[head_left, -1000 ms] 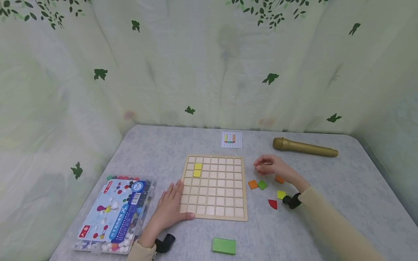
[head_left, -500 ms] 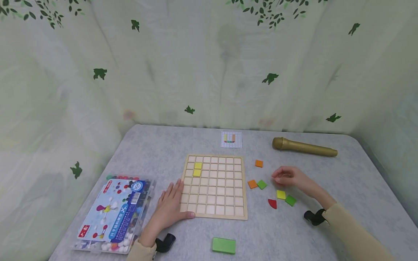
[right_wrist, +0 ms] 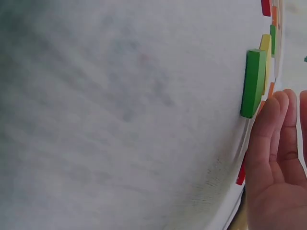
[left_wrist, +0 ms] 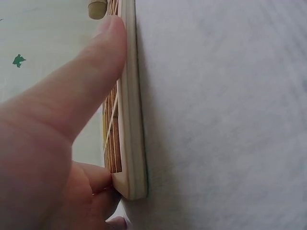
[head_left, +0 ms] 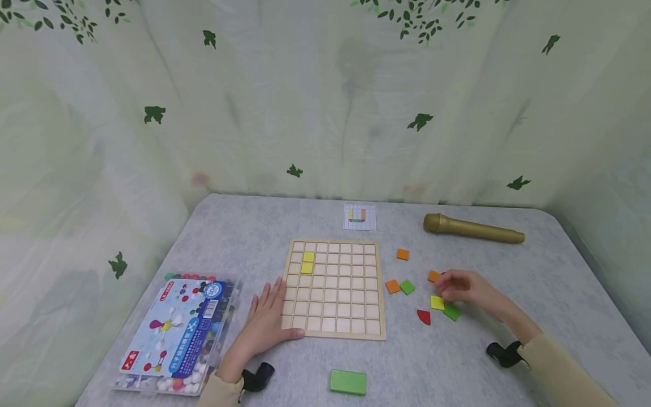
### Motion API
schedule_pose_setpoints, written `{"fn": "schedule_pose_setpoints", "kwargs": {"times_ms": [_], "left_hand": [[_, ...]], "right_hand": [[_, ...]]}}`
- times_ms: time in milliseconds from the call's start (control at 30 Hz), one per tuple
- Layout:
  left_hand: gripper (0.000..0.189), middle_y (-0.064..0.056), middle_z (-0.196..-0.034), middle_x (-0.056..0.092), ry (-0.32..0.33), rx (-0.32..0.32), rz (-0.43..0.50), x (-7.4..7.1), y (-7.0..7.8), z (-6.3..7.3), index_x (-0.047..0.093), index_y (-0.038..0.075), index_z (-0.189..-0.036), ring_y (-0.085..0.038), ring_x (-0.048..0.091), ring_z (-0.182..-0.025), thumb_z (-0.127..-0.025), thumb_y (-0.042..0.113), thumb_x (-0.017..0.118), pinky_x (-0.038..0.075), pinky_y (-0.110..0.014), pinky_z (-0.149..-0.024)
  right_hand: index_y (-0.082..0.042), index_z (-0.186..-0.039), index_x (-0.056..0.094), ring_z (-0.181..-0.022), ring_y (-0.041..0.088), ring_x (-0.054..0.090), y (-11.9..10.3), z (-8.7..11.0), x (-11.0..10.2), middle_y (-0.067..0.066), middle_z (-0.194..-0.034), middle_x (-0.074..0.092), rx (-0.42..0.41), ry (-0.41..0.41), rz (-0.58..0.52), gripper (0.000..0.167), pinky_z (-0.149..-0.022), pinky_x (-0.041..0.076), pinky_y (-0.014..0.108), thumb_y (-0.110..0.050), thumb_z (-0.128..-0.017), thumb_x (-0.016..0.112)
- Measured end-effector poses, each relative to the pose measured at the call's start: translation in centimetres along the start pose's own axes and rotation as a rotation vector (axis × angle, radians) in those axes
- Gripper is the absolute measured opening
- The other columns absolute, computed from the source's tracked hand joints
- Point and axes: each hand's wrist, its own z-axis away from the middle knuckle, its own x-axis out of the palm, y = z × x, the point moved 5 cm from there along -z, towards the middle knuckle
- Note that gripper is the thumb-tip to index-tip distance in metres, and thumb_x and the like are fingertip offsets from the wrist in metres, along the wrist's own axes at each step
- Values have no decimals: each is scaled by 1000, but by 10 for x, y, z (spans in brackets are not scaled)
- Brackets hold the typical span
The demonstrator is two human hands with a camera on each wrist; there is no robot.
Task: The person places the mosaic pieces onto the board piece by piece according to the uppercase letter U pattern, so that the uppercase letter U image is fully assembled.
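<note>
My left hand (head_left: 261,325) rests at the left edge of a wooden grid board (head_left: 335,337), fingers spread and thumb along its near edge. In the left wrist view the thumb (left_wrist: 96,72) lies against the board's rim (left_wrist: 132,124). Two yellow square tiles (head_left: 307,262) sit in the grid's upper left. My right hand (head_left: 470,291) hovers over loose tiles, its fingers bent loosely. Nearest it are a yellow tile (head_left: 437,303), a green tile (head_left: 451,311) and an orange tile (head_left: 434,276). A red piece (right_wrist: 241,170) is mostly hidden behind that hand.
More orange (head_left: 393,286), green (head_left: 407,287) and red (head_left: 424,317) pieces lie right of the board. A pattern card (head_left: 359,217) and a gold microphone (head_left: 473,228) lie behind. A green block (head_left: 348,382) is in front; a box of coloured beads (head_left: 175,328) stands left.
My right hand has moved from beside the board's upper right, back and to the right, over the loose tiles. An orange tile it half hid is now uncovered. The left hand has stayed put.
</note>
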Motion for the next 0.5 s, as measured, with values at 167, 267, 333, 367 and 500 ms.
{"fn": "schedule_pose_setpoints", "kwargs": {"times_ms": [167, 267, 333, 367, 500], "left_hand": [[117, -23, -156, 9, -5, 8, 5, -1, 2, 1, 13, -9, -149, -44, 0, -141, -72, 53, 78, -2, -62, -108], [117, -24, -156, 9, -3, 10, 0, -2, 2, 2, 14, -9, -149, -44, 0, -141, -72, 53, 77, -2, -63, -108], [117, -24, -156, 9, -4, 11, -5, -2, 3, 2, 14, -9, -149, -44, 0, -141, -72, 53, 77, -2, -63, -108], [117, -24, -156, 9, -4, 12, -4, -2, 3, 3, 14, -9, -149, -44, 0, -141, -72, 54, 77, -2, -63, -108], [118, -23, -156, 9, -7, 11, -5, -2, 2, 3, 13, -8, -149, -44, 0, -141, -73, 55, 76, -3, -62, -108]], "right_hand": [[4, -109, 61, -90, 24, 58, -1, 3, 4, 11, -102, 63, -28, 0, 54, 26, -76, 50, 26, -7, -86, 69], [3, -107, 63, -88, 23, 57, -2, 4, 7, 11, -101, 63, -60, -6, 100, 23, -75, 50, 26, -3, -85, 69], [1, -104, 64, -87, 23, 56, -2, 4, 8, 10, -99, 62, -71, 0, 134, 21, -74, 50, 26, -1, -84, 69], [0, -103, 64, -87, 23, 56, -2, 4, 9, 9, -98, 62, -72, 3, 151, 21, -73, 49, 26, -1, -83, 69], [-4, -99, 66, -85, 23, 53, -2, 2, 13, 4, -93, 61, -66, 18, 225, 19, -71, 48, 26, 1, -81, 70]]}}
